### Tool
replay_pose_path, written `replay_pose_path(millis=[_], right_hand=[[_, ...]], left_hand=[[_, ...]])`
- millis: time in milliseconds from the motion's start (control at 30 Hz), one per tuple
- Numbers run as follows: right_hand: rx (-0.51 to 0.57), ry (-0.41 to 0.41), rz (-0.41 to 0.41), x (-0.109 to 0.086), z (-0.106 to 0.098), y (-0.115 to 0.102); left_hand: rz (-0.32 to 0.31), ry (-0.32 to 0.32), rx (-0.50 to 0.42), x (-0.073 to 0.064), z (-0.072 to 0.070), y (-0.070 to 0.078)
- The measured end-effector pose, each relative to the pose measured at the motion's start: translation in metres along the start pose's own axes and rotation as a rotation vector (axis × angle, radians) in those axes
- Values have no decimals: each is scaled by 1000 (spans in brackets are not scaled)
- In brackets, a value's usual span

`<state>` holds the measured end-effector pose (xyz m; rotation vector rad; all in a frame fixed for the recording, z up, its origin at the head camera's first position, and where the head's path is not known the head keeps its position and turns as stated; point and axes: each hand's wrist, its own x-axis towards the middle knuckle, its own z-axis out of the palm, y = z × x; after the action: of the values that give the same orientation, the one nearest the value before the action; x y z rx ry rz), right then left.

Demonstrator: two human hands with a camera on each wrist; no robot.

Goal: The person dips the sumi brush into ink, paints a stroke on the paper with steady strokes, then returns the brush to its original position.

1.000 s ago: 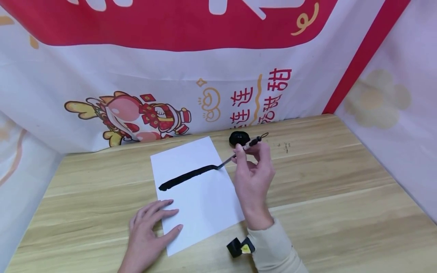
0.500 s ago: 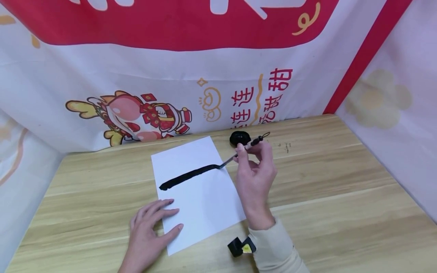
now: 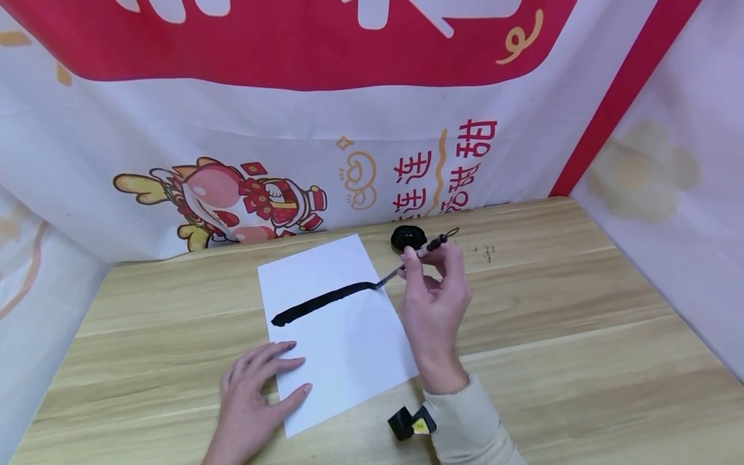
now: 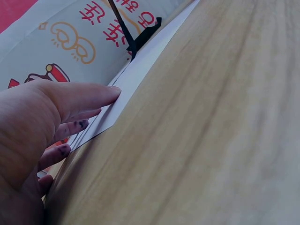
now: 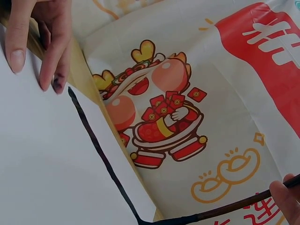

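A white sheet of paper [image 3: 349, 349] lies on the wooden table, crossed by one thick black ink stroke [image 3: 325, 299] that rises slightly toward the right. My right hand [image 3: 436, 310] pinches a writing brush [image 3: 396, 272] by its shaft, and the brush's dark tip touches the paper at the stroke's right end, near the sheet's right edge. My left hand [image 3: 256, 394] rests on the paper's lower left edge with fingers spread. In the left wrist view, dark smudges mark some of its fingertips [image 4: 80, 124]. Behind the brush sits a glossy black rounded object [image 3: 409, 238].
A black wrist camera [image 3: 401, 423] is worn at the right sleeve. Small dark ink marks [image 3: 487, 253] dot the wooden table [image 3: 581, 323] at the right. A printed cloth [image 3: 261, 129] hangs along the table's back edge, and pale cloth walls stand at both sides.
The brush tip and right hand have crept slightly to the right, and the black stroke reaches a little nearer the paper's right edge. The left hand stays in place.
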<state>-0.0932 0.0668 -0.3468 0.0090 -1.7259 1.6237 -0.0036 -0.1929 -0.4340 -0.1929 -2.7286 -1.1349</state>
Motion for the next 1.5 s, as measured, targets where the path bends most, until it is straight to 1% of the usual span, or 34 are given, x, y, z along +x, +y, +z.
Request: replay_pose_path(millis=[433,1000,1500], right_hand=[[-8,3,-16,0,-1,0],[1,20,-23,1,-2,-1],[13,30,-15,1,-3,-2]], left_hand=[[8,6,1,0,1,-1],[0,0,-1,0,0,0],[2,1,-1,0,1,-1]])
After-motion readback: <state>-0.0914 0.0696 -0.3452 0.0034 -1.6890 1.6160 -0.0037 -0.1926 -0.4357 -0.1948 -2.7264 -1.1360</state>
